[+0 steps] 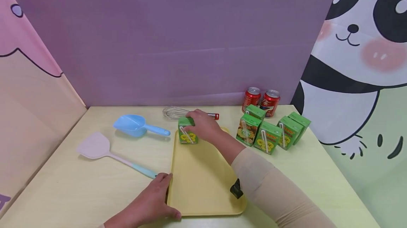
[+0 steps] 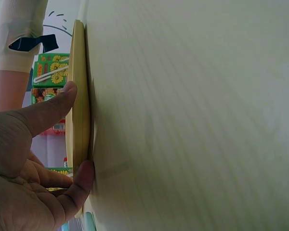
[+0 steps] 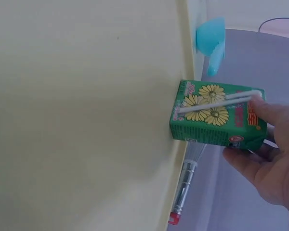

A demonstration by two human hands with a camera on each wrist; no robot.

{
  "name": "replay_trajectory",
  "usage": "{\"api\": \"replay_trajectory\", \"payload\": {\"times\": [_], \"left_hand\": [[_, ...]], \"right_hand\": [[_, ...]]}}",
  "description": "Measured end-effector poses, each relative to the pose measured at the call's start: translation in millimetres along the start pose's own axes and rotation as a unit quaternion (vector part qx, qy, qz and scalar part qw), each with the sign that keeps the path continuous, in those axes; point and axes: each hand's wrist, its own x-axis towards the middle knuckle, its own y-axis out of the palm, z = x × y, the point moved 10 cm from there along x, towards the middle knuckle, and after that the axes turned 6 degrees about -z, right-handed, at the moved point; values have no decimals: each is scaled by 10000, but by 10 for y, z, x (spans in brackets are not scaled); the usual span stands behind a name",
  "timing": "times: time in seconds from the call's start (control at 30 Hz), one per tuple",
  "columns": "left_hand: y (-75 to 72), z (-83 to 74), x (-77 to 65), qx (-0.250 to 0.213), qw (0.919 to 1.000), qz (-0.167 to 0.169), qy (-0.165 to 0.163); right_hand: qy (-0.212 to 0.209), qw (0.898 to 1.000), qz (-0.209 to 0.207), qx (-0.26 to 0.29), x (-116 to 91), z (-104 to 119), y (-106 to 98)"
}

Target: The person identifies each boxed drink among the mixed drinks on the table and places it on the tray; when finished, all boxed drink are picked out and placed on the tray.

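Note:
My right hand point(image 1: 203, 124) grips a green drink carton point(image 3: 207, 115) from above, with the thumb on its straw side. The carton has yellow flowers and a white straw across its front. In the head view it stands upright at the far left corner of a yellow tray point(image 1: 203, 178). At the tray's near left corner, my left hand point(image 1: 152, 199) holds the rim, thumb along the front edge and fingers on the left side. The left wrist view shows that thumb point(image 2: 67, 94) and a bent finger against the tray's edge.
Behind the tray lies a whisk point(image 1: 173, 112). A blue scoop point(image 1: 131, 125) and a pale spatula point(image 1: 95, 145) lie to the left. Several more green drink cartons point(image 1: 267, 137) stand to the right, before two red cans point(image 1: 270, 102). A purple backdrop point(image 1: 190, 44) rises behind the table.

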Motion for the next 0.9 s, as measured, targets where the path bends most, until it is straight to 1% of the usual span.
{"api": "replay_trajectory", "payload": {"times": [0.07,0.13,0.23,0.33,0.4,0.53,0.63,0.8,0.9], "left_hand": [[-6,-4,2,24,10000,-28,33],[-13,-12,3,42,9999,-55,74],[-17,-13,4,55,9999,-78,103],[-17,5,-1,81,9999,-84,43],[-9,23,-3,68,10000,-65,-18],[7,40,1,59,10000,5,-69],[2,38,4,95,9999,5,-49],[11,19,5,54,10000,39,-45],[19,3,0,17,10000,63,-30]], "right_hand": [[-36,10000,83,23,-15,-19,-11],[-81,9999,80,70,-41,-48,-60],[-207,9996,-39,177,-81,-98,-197],[-347,9988,-155,302,-119,-153,-362],[-365,9985,-183,367,-146,-216,-464],[-99,9989,-260,376,-224,-405,-681],[134,9988,-320,350,-278,-549,-820],[380,9985,-293,269,-388,-790,-981],[565,9979,-294,131,-472,-947,-1080]]}}
